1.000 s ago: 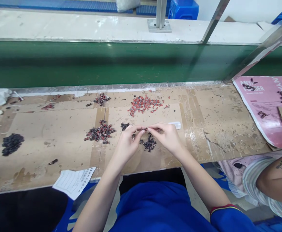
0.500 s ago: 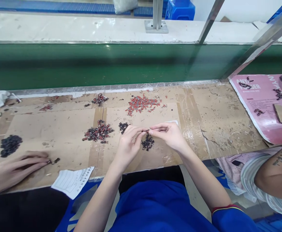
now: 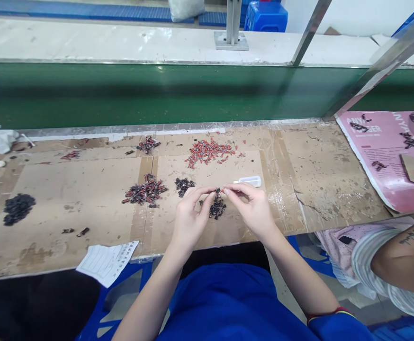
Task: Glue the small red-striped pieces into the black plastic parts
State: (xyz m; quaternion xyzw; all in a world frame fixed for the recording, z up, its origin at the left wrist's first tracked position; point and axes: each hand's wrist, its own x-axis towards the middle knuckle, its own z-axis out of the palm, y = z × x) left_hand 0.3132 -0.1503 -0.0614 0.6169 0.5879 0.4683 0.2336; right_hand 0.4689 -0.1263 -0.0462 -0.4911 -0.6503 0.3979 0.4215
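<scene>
My left hand (image 3: pixel 193 210) pinches a small black part (image 3: pixel 217 190) between thumb and fingertips. Facing it, my right hand (image 3: pixel 251 206) pinches a small red part (image 3: pixel 222 190), its tip at the black one. Just below the fingertips lies a pile of small black parts (image 3: pixel 217 209). A second black pile (image 3: pixel 184 185) sits beside my left fingers. Farther back is a spread of red parts (image 3: pixel 209 152). To the left lies a heap of red-and-black pieces (image 3: pixel 145 191). A clear plastic bottle (image 3: pixel 250 181) lies behind my right hand.
Cardboard (image 3: pixel 82 189) covers the bench. A dark pile (image 3: pixel 18 208) is at the left, and a paper sheet (image 3: pixel 107 263) overhangs the front edge. Pink printed paper (image 3: pixel 377 166) lies at the right, near a person's arm (image 3: pixel 406 251). A green strip (image 3: pixel 157 94) runs behind.
The other person's hand at the left has gone, leaving two small dark pieces there. A red part now shows at my right fingertips, and the bottle is more visible.
</scene>
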